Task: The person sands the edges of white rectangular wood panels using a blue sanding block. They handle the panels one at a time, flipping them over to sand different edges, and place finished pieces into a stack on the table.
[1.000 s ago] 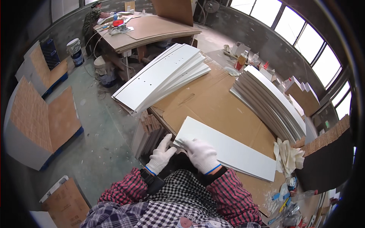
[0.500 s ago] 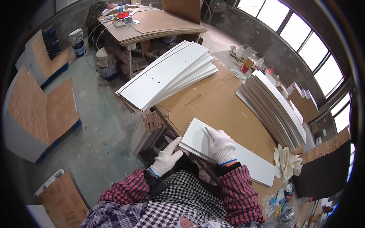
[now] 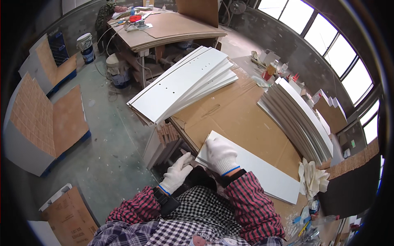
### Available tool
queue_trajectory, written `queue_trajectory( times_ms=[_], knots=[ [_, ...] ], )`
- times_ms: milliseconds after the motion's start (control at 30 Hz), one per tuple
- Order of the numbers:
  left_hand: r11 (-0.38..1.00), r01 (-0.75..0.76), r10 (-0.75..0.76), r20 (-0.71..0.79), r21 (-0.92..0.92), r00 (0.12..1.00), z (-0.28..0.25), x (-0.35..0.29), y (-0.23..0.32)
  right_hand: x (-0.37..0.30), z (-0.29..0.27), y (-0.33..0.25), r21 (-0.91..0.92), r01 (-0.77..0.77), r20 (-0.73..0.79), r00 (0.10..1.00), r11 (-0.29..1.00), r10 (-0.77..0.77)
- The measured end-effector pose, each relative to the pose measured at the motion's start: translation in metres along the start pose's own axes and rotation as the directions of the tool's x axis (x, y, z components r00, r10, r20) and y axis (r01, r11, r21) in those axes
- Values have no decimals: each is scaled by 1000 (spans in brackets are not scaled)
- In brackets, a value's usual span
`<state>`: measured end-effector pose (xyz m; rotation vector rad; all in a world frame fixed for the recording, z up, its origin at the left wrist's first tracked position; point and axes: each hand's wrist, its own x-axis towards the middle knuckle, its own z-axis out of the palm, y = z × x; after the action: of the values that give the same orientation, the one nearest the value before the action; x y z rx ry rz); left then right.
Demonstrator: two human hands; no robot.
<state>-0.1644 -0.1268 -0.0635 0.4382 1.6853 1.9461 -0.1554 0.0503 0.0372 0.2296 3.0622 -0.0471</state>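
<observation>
A long white board lies on the cardboard-covered workbench in front of me, with the edge of another board showing under its near left end. My right hand, in a white knit glove, is closed over that left end. The thin grey blade it gripped half a second ago is hidden behind the fingers now. Beside the same end, just off the bench edge, my gloved left hand has its index finger extended and thumb apart. Nothing is in it, and a small gap separates it from the board.
White drilled panels are fanned at the bench's far left. A row of white boards stands on the right. A crumpled cloth lies by the board's right end. Across the floor stand a brown-topped table, buckets and stacked panels.
My right hand has moved left to the board's end, and its blade has gone out of sight. My left hand has drawn slightly away from the board's corner.
</observation>
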Motion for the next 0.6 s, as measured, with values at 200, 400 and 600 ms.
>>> queue_trajectory(
  times_ms=[200,400,600],
  knots=[
    [999,-39,39,-5,9,999,-9,0,6,-46,-14,15,445,127,-3,990,886,-140],
    [942,-166,181,-25,293,983,-3,14,7,-93,-2,101,625,-377,123,912,684,391],
    [710,-194,222,47,677,974,18,8,32,-146,24,148,959,-269,185,827,84,531]
  ],
)
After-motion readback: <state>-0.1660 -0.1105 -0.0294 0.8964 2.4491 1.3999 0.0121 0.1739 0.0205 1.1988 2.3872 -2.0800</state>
